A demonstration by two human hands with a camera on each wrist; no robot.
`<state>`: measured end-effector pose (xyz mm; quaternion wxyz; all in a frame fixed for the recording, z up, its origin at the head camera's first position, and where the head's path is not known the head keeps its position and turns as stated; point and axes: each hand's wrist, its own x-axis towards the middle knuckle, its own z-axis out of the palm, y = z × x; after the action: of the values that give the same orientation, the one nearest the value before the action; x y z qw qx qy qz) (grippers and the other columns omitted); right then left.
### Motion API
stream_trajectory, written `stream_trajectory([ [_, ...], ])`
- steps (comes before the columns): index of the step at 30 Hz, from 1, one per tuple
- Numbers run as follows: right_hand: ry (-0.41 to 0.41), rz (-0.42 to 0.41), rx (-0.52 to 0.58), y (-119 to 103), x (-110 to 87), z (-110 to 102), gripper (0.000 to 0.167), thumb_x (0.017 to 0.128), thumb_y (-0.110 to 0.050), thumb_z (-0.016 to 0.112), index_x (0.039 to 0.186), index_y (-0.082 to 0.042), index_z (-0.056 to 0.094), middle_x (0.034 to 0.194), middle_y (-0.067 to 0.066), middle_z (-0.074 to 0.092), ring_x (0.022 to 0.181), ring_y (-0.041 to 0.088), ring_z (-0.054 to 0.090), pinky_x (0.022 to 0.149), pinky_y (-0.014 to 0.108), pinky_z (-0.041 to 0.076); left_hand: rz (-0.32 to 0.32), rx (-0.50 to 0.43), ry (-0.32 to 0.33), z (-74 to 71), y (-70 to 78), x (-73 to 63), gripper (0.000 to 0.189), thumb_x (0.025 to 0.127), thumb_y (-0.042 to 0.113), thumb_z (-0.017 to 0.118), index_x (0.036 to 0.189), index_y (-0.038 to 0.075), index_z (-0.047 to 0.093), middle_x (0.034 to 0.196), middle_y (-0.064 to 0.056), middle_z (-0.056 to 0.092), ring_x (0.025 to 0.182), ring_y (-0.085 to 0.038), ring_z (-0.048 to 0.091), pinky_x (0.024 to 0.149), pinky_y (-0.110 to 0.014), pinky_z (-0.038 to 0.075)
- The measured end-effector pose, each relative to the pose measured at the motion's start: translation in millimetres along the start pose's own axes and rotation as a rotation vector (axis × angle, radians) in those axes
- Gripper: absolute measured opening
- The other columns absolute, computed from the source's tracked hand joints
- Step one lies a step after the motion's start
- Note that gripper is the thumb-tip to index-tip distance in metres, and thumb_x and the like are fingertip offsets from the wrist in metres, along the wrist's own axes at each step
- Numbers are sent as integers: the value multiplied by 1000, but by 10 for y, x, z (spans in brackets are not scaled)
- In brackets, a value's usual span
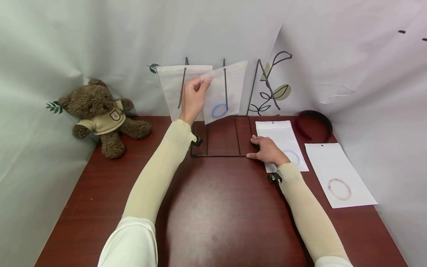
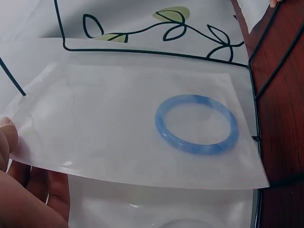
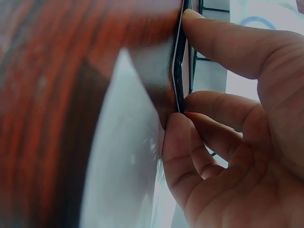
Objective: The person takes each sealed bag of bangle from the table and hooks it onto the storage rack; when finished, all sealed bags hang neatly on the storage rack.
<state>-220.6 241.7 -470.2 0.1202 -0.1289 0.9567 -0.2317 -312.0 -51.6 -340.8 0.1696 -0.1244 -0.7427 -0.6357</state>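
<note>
My left hand (image 1: 194,97) pinches the upper left edge of a translucent zip bag (image 1: 233,83) holding a blue bangle (image 2: 197,124). The bag is tilted, with a hook of a black wire display rack (image 1: 220,155) passing through its top. Behind the left hand, another white bag (image 1: 170,79) hangs from the neighbouring hook. My right hand (image 1: 268,150) grips the right front corner of the rack's base, thumb and fingertips on the wire. Beneath that hand and wrist lies a flat white bag (image 1: 271,128) with a pale bangle showing through.
Further right lies another white bag (image 1: 321,159) with a pinkish bangle, below a dark red headband (image 1: 328,122). At the back left, a brown teddy bear (image 1: 110,120) leans on the white curtain (image 1: 133,40). A third rack hook (image 1: 258,70) stands at right.
</note>
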Motion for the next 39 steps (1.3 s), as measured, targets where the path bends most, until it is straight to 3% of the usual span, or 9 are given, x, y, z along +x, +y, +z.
stream_trajectory([
  [8, 20, -9, -3, -3, -3, 5, 81, 93, -33, 81, 154, 7, 46, 165, 24, 40, 155, 47, 32, 127, 58, 26, 17, -4, -51, -68, -92, -13, 29, 104, 38, 69, 121, 16, 81, 115, -5, 79, 99, -12, 68, 87, -27, 50],
  [13, 19, -12, -9, -5, -10, 2, 81, 94, -34, 81, 154, 8, 47, 165, 24, 41, 154, 48, 33, 126, 58, 26, 3, 119, -55, -165, -109, -97, 32, 102, 42, 70, 127, 23, 79, 124, 1, 78, 113, -10, 70, 100, -27, 53],
  [16, 18, -9, 1, -23, -24, -3, 81, 93, -33, 81, 154, 8, 47, 165, 24, 40, 155, 48, 32, 127, 58, 25, 21, 196, -37, -254, -110, -193, 36, 102, 41, 71, 133, 22, 76, 127, 1, 77, 115, -12, 70, 100, -29, 54],
  [21, 16, 0, 2, -33, -40, -14, 81, 94, -33, 80, 154, 9, 46, 166, 25, 39, 155, 48, 31, 127, 59, 24, 47, 249, -22, -404, -144, -373, 36, 101, 36, 72, 133, 20, 76, 124, -1, 78, 111, -14, 71, 92, -33, 56],
  [27, 3, 0, 1, -20, -23, -15, 82, 94, -33, 80, 155, 8, 45, 166, 25, 38, 155, 49, 30, 127, 59, 24, 25, 207, -51, -600, -304, -632, 38, 98, 32, 77, 130, 12, 76, 121, -6, 78, 110, -19, 72, 94, -40, 56],
  [32, -7, 11, 12, -5, -9, -11, 82, 94, -33, 80, 156, 7, 44, 168, 24, 37, 157, 47, 27, 128, 59, 23, -60, 237, -181, -721, -557, -849, 44, 98, 31, 79, 135, 10, 71, 125, -11, 75, 112, -23, 70, 97, -45, 56],
  [39, -12, 18, 20, -24, -18, -3, 83, 95, -32, 79, 158, 7, 41, 169, 24, 34, 158, 48, 25, 128, 59, 21, -303, 292, -391, -813, -872, -1059, 61, 97, 34, 79, 151, 16, 57, 147, -13, 61, 130, -29, 62, 108, -50, 52],
])
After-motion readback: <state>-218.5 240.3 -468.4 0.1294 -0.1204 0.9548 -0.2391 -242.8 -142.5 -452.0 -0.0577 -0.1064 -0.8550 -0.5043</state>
